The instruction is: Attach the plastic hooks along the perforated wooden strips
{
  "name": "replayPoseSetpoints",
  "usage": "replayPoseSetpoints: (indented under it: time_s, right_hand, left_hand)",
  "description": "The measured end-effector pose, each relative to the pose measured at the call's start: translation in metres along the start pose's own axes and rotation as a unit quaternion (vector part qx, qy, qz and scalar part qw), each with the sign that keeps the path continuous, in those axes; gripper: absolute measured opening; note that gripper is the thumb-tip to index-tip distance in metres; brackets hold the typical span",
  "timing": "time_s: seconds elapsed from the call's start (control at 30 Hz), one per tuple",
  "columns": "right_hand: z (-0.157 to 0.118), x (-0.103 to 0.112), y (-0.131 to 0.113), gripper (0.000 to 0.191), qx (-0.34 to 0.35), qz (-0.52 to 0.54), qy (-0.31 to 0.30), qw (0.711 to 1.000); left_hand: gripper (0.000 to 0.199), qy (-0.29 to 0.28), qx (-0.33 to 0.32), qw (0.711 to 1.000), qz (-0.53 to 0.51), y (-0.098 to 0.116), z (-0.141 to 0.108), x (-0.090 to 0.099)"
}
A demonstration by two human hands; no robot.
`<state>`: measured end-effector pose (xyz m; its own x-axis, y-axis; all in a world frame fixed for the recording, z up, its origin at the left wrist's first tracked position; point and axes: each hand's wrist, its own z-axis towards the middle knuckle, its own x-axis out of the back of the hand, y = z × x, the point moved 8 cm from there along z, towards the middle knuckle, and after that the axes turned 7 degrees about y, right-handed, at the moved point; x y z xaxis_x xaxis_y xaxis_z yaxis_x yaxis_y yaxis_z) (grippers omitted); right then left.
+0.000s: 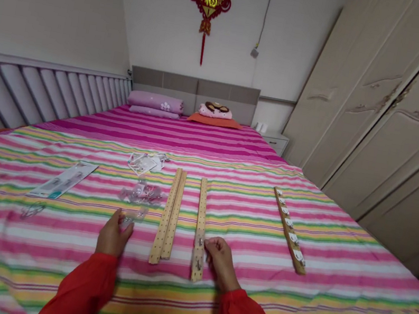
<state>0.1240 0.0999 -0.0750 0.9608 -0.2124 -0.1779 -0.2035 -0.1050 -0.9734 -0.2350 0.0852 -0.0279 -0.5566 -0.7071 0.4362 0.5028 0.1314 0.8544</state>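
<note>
A perforated wooden strip (202, 207) lies lengthwise on the striped bed cover, with small shiny metal pieces (198, 264) on its near end. My right hand (223, 262) is at that end from the right, its thumb and forefinger pinched together by the upper metal piece; what is between the fingertips is too small to make out. My left hand (113, 235) rests on the cover with thumb and forefinger apart, close to small clear plastic packets (139, 214). Between the hands lie two more perforated strips (165, 219), side by side and touching.
More clear packets (143, 193) and white cards (142, 163) lie beyond my left hand. Farther left are a flat plastic package (64, 180) and a loose wire-like bundle (32, 209). On the right lies a brown strip (287, 224) carrying several white pieces. Wardrobes (393, 113) flank the bed.
</note>
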Motion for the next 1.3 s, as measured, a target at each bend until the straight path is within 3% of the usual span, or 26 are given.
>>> replayPoseSetpoints:
  time_s: [0.07,0.13,0.2,0.27,0.4,0.63,0.73,0.9,1.13,1.3]
  right_hand:
    - [0.0,0.0,0.0,0.03,-0.001,0.006,-0.001,1.0]
    - [0.0,0.001,0.0,0.03,-0.002,0.007,-0.002,1.0]
    - [0.001,0.002,0.001,0.03,-0.001,0.008,-0.001,1.0]
    - [0.002,0.002,0.002,0.029,-0.001,0.009,0.0,1.0]
    - [0.002,0.003,0.003,0.028,-0.011,0.015,-0.01,1.0]
    - [0.0,0.004,-0.001,0.026,-0.024,0.044,-0.017,0.999]
    - [0.0,0.005,-0.002,0.026,-0.019,0.064,-0.009,0.998]
    - [-0.004,0.006,-0.015,0.027,0.023,0.078,0.009,0.997]
    - [-0.012,-0.021,-0.039,0.028,0.031,0.067,-0.078,0.994]
    - [0.0,-0.029,-0.049,0.031,0.036,0.088,-0.069,0.993]
  left_hand:
    - [0.056,0.008,0.11,0.988,-0.107,-0.008,-0.002,0.005]
    - [0.041,-0.005,0.205,0.956,-0.209,-0.01,-0.006,0.004]
    - [0.02,-0.056,0.274,0.914,-0.295,-0.001,-0.013,-0.001]
    - [0.018,-0.128,0.334,0.851,-0.386,0.016,-0.026,-0.01]
    - [0.034,-0.236,0.377,0.748,-0.493,0.059,-0.057,-0.022]
    - [0.042,-0.345,0.446,0.649,-0.511,0.092,-0.124,-0.059]
    - [0.045,-0.353,0.464,0.654,-0.482,0.093,-0.141,-0.075]
    - [0.042,-0.314,0.465,0.7,-0.443,0.092,-0.147,-0.088]
    - [0.021,-0.296,0.448,0.721,-0.437,0.106,-0.152,-0.11]
    - [0.019,-0.311,0.427,0.731,-0.432,0.12,-0.147,-0.126]
